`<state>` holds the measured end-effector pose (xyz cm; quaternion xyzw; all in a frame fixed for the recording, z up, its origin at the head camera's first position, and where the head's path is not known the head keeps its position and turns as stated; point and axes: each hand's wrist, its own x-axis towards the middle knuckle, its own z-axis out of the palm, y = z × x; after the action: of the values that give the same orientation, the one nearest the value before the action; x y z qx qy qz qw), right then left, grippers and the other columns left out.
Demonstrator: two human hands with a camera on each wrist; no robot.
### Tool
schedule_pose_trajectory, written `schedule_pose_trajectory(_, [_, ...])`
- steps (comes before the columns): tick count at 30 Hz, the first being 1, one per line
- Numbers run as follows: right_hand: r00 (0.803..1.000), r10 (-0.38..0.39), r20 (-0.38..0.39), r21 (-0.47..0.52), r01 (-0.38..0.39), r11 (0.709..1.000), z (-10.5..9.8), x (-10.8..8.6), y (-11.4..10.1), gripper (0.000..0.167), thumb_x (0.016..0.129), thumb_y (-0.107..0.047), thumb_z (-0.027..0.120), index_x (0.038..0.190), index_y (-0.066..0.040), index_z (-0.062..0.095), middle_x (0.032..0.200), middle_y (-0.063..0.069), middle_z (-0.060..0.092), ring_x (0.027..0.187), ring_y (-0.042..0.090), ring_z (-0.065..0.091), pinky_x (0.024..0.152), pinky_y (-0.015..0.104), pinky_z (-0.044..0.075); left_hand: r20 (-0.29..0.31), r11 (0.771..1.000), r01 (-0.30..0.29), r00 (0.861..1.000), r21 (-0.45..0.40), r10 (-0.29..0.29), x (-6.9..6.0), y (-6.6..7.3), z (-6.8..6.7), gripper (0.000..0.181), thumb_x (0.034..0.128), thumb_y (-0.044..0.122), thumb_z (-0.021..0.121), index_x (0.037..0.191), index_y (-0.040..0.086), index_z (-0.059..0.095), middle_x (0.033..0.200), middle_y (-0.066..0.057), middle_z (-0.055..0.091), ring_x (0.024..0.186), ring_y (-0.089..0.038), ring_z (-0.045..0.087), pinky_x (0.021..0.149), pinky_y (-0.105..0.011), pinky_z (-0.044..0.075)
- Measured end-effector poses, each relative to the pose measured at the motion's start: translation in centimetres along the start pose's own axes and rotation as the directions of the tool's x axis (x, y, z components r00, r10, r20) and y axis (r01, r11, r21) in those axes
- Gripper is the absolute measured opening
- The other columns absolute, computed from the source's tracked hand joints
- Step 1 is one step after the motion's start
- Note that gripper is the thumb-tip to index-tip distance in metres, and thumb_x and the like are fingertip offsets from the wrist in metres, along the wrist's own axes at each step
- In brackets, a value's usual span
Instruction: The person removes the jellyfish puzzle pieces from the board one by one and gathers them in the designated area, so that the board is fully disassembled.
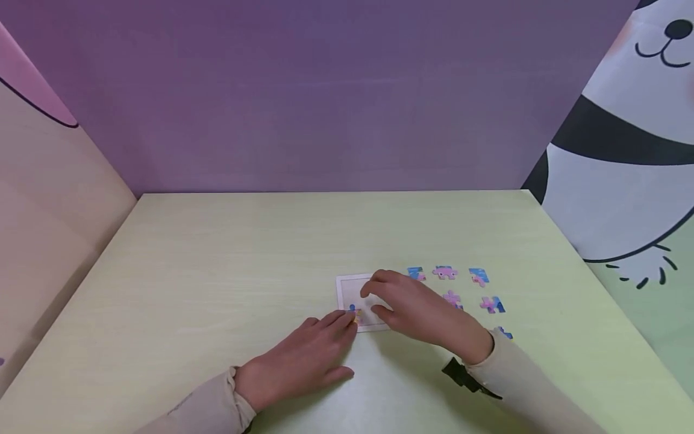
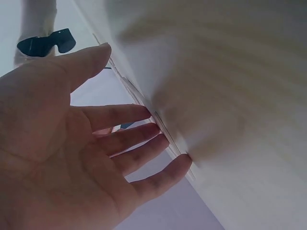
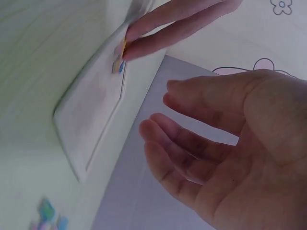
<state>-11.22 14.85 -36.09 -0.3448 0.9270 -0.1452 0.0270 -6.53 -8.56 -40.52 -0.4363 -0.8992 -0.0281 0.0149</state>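
Observation:
A shallow white puzzle tray [image 1: 340, 295] lies on the table. One colourful jigsaw piece [image 1: 357, 314] sits in its near left corner, partly covered by fingertips. My left hand [image 1: 305, 360] has its fingers stretched out over that corner, touching the piece and the tray's edge. In the left wrist view the left fingers [image 2: 127, 140] look straight and spread. Above the right part of the tray hovers my right hand [image 1: 417, 308], its fingers loosely bent. The right wrist view shows a gap between right thumb and fingers [image 3: 165, 167], with nothing held.
Several loose pink and blue jigsaw pieces lie right of the tray, among them a pink one [image 1: 445, 272], a corner-like one [image 1: 479, 276] and a pink-blue one [image 1: 492, 304]. The right forearm partly hides another piece [image 1: 505, 333]. A purple wall [image 1: 325, 120] stands behind the table.

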Motion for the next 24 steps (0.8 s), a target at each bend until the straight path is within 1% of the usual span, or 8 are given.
schedule_pose_trajectory(3, [0.998, -0.005, 0.055, 0.039, 0.003, 0.999, 0.8, 0.5, 0.0, 0.024, 0.097, -0.001, 0.073, 0.120, -0.004, 0.072, 0.117, 0.008, 0.071, 0.101, 0.022, 0.069, 0.088, 0.038, 0.061, 0.025, 1.000, 0.007, 1.000, -0.007, -0.007, 0.0, 0.1, 0.0, 0.069, 0.1025, 0.048, 0.069, 0.153, 0.004, 0.051, 0.165, -0.009, 0.047, 0.149, -0.021, 0.049, 0.101, -0.038, 0.057])
schedule_pose_trajectory(5, [0.995, -0.002, 0.103, 0.044, -0.002, 0.999, 1.4, 0.7, 0.1, 0.025, 0.099, -0.002, 0.072, 0.124, -0.004, 0.071, 0.118, 0.009, 0.070, 0.103, 0.023, 0.067, 0.089, 0.038, 0.061, 0.040, 1.000, 0.011, 0.999, -0.010, -0.010, 0.0, 0.1, 0.1, 0.074, 0.1021, 0.049, 0.069, 0.157, 0.005, 0.048, 0.168, -0.009, 0.043, 0.151, -0.022, 0.047, 0.102, -0.038, 0.056])
schedule_pose_trajectory(7, [0.991, -0.003, 0.133, 0.040, -0.002, 0.999, 2.0, 0.7, 0.1, 0.025, 0.100, -0.004, 0.071, 0.125, -0.004, 0.070, 0.118, 0.009, 0.068, 0.104, 0.023, 0.065, 0.091, 0.038, 0.060, 0.042, 1.000, 0.012, 0.999, -0.005, -0.011, -0.1, 0.2, 0.1, 0.077, 0.1017, 0.050, 0.070, 0.159, 0.005, 0.046, 0.170, -0.010, 0.041, 0.153, -0.022, 0.045, 0.103, -0.038, 0.056])
schedule_pose_trajectory(10, [0.988, 0.007, 0.154, 0.039, -0.013, 0.999, 2.5, 0.8, 0.1, 0.024, 0.102, -0.007, 0.071, 0.125, -0.005, 0.070, 0.119, 0.008, 0.066, 0.107, 0.022, 0.062, 0.094, 0.038, 0.059, 0.033, 1.000, 0.013, 0.999, 0.006, -0.013, -0.4, 0.1, 0.1, 0.077, 0.1012, 0.051, 0.070, 0.158, 0.005, 0.046, 0.170, -0.012, 0.040, 0.153, -0.025, 0.046, 0.105, -0.039, 0.055])
schedule_pose_trajectory(13, [0.989, 0.011, 0.147, 0.041, -0.017, 0.999, 2.7, 0.9, 0.0, 0.024, 0.103, -0.010, 0.070, 0.127, -0.005, 0.070, 0.117, 0.007, 0.065, 0.104, 0.020, 0.061, 0.093, 0.036, 0.059, 0.023, 0.999, 0.029, 0.999, 0.023, -0.030, -0.6, 0.1, 0.0, 0.076, 0.1009, 0.051, 0.070, 0.156, 0.004, 0.049, 0.168, -0.015, 0.042, 0.151, -0.029, 0.048, 0.107, -0.040, 0.055])
schedule_pose_trajectory(15, [0.990, 0.010, 0.138, 0.032, -0.015, 0.999, 2.8, 0.9, -0.1, 0.027, 0.103, -0.010, 0.070, 0.129, -0.004, 0.068, 0.116, 0.008, 0.064, 0.102, 0.020, 0.060, 0.091, 0.035, 0.059, 0.029, 0.998, 0.054, 0.998, 0.026, -0.055, -0.7, 0.1, 0.0, 0.076, 0.1005, 0.052, 0.070, 0.155, 0.003, 0.050, 0.166, -0.016, 0.044, 0.150, -0.030, 0.050, 0.108, -0.042, 0.055])
schedule_pose_trajectory(19, [0.995, -0.004, 0.105, 0.004, 0.003, 1.000, 3.2, 0.8, 0.0, 0.030, 0.102, -0.009, 0.071, 0.132, -0.002, 0.066, 0.114, 0.009, 0.063, 0.098, 0.019, 0.058, 0.088, 0.034, 0.059, 0.073, 0.994, 0.112, 0.991, 0.005, -0.112, -0.8, 0.2, -0.5, 0.078, 0.0998, 0.052, 0.071, 0.155, 0.001, 0.050, 0.164, -0.018, 0.047, 0.149, -0.030, 0.051, 0.108, -0.043, 0.055])
schedule_pose_trajectory(24, [0.998, -0.022, 0.062, -0.003, 0.022, 1.000, 3.5, 0.8, 0.2, 0.032, 0.101, -0.008, 0.072, 0.132, -0.003, 0.065, 0.107, 0.007, 0.061, 0.093, 0.017, 0.055, 0.083, 0.029, 0.057, 0.139, 0.990, 0.136, 0.982, -0.031, -0.130, -0.6, 0.0, -0.9, 0.082, 0.1002, 0.051, 0.071, 0.158, -0.002, 0.046, 0.166, -0.017, 0.046, 0.150, -0.029, 0.051, 0.108, -0.044, 0.055])
